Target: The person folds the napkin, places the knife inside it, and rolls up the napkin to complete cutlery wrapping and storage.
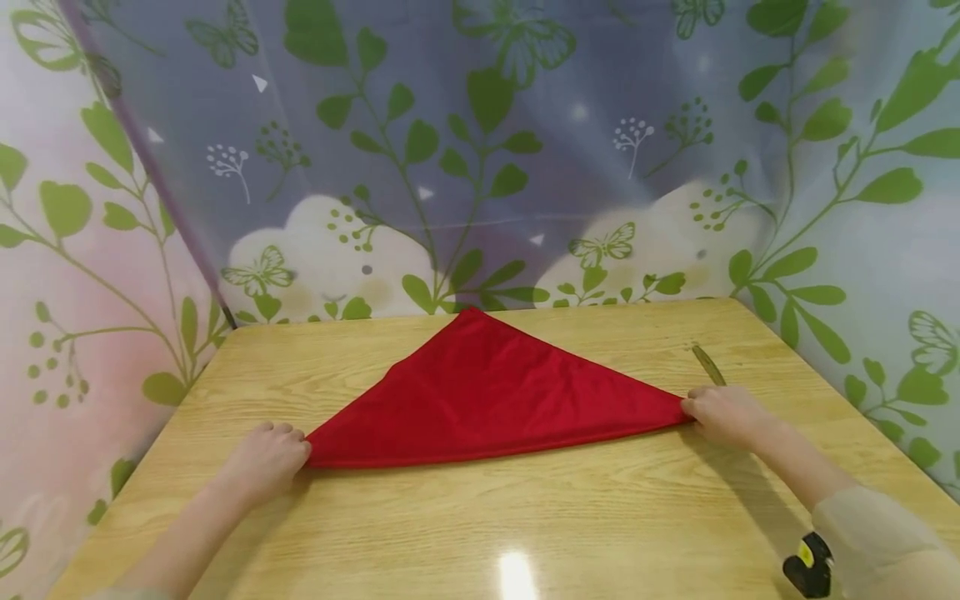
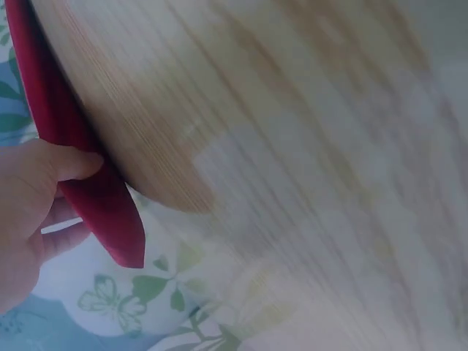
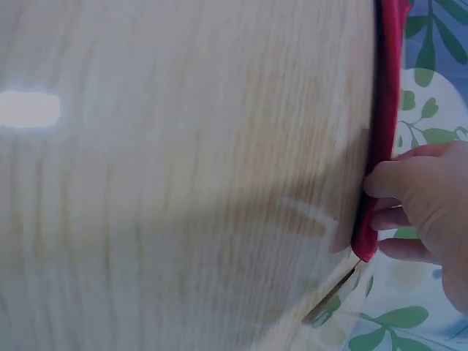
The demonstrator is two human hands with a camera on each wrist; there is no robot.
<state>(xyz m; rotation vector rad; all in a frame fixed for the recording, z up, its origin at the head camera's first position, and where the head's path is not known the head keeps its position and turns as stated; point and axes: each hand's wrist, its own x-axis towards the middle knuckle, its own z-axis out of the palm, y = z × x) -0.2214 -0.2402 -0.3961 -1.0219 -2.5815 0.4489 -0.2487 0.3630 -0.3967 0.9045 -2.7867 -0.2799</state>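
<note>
A red triangular scarf (image 1: 487, 392) lies spread over the wooden table, its point toward the back wall and its long edge toward me. My left hand (image 1: 270, 458) grips its left corner; in the left wrist view the thumb presses on the red cloth (image 2: 110, 212), and a short tip sticks out past the fingers. At the other end my right hand (image 1: 723, 417) pinches the right corner, with thumb and fingers on the cloth (image 3: 382, 131) in the right wrist view. The long edge runs fairly straight between both hands, with slight wrinkles in the cloth.
A thin brownish strip (image 1: 708, 365) lies on the table (image 1: 480, 517) just beyond my right hand. By the right sleeve is a black and yellow object (image 1: 810, 567), partly cut off. Patterned fabric (image 1: 525, 167) with leaves and butterflies borders the table at the back and sides.
</note>
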